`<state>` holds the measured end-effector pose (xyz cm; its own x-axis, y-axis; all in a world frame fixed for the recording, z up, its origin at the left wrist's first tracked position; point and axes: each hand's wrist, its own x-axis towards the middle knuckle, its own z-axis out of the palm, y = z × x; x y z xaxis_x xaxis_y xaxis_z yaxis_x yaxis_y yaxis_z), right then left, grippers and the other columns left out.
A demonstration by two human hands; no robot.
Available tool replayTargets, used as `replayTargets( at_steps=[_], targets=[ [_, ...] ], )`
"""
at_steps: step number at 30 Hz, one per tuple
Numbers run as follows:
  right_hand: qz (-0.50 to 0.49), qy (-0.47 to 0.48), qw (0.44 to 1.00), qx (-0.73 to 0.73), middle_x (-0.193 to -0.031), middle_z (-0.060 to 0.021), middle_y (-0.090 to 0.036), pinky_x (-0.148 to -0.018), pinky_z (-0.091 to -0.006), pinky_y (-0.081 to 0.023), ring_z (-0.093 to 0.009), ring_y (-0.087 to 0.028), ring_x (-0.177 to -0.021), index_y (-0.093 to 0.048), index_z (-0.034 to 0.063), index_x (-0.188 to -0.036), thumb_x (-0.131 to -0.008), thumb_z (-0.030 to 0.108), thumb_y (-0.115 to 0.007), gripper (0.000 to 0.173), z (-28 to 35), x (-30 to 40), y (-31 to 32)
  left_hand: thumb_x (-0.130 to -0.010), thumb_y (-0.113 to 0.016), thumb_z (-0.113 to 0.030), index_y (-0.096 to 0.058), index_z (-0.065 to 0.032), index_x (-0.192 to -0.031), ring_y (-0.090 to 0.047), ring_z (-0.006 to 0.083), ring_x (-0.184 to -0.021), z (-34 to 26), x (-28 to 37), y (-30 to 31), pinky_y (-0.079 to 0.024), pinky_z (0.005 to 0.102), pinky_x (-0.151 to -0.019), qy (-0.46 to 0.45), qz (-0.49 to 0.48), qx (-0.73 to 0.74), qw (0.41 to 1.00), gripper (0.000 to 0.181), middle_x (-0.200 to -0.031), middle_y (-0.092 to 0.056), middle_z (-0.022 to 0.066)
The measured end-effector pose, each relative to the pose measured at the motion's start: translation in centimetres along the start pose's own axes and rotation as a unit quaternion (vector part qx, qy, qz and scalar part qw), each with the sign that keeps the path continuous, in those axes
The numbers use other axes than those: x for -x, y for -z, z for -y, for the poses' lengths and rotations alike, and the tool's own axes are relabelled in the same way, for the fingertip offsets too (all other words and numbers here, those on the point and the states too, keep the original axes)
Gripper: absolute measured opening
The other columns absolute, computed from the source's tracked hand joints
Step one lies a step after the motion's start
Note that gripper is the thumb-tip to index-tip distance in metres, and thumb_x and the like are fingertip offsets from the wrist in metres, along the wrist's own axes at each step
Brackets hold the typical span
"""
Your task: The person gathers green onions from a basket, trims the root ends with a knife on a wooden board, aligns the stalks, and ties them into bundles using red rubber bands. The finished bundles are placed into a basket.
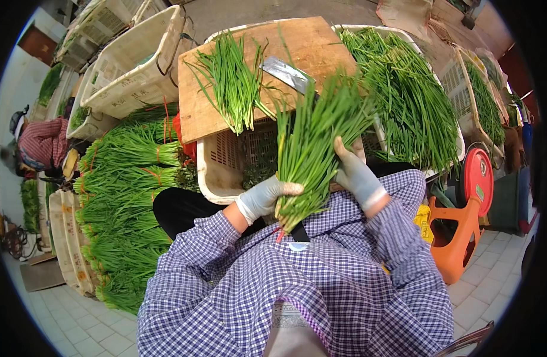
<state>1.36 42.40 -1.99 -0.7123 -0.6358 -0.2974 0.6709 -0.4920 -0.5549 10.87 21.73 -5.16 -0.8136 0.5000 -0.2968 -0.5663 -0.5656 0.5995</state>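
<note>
Between my gloved hands is a large loose bunch of garlic chives (316,147). My left hand (271,196) grips it near its lower end, thumb across the stems. My right hand (356,172) is at the bunch's right side, thumb raised and fingers partly hidden behind the leaves. Beyond the bunch, a wooden board (318,40) rests on plastic crates. On it lie a smaller pile of chives (233,85) and a cleaver (287,73) with a broad metal blade, its handle partly hidden by the leaves. A red strip (280,235) hangs below the held stems.
Chive bundles (130,214) tied with red bands are stacked at the left. A crate (456,129) heaped with loose chives (412,98) stands at the right, near an orange plastic stool (452,254). An empty-looking crate (130,76) is at upper left; another person (43,143) bends at far left.
</note>
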Motion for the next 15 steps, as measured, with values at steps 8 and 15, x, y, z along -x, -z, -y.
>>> replayTargets(
  at_steps=[8, 15],
  targets=[
    [0.013, 0.173, 0.970, 0.171, -0.100, -0.0034, -0.071, -0.082, -0.0282, -0.053, -0.013, -0.066, -0.088, -0.066, 0.0013, -0.114, -0.089, 0.016, -0.071, 0.030, 7.6, -6.2, -7.9, -0.078, -0.083, -0.023, -0.044, -0.0024, -0.142, -0.057, 0.0204, -0.116, -12.1, -2.7, -4.2, -0.045, 0.0354, -0.102, -0.158, -0.045, -0.261, 0.951, 0.078, -0.129, -0.060, 0.0084],
    [0.045, 0.453, 0.801, 0.390, -0.099, -0.0061, -0.071, -0.081, -0.0300, -0.052, -0.014, -0.064, -0.089, -0.064, -0.0001, -0.110, -0.079, 0.017, -0.083, 0.040, 18.6, -12.0, -12.5, -0.077, -0.080, -0.009, -0.061, -0.0016, -0.121, -0.059, 0.0131, -0.099, -27.4, -13.7, -9.4, -0.049, 0.0289, -0.089, -0.376, -0.004, -0.419, 0.826, 0.048, -0.110, -0.066, 0.0030]
  ],
)
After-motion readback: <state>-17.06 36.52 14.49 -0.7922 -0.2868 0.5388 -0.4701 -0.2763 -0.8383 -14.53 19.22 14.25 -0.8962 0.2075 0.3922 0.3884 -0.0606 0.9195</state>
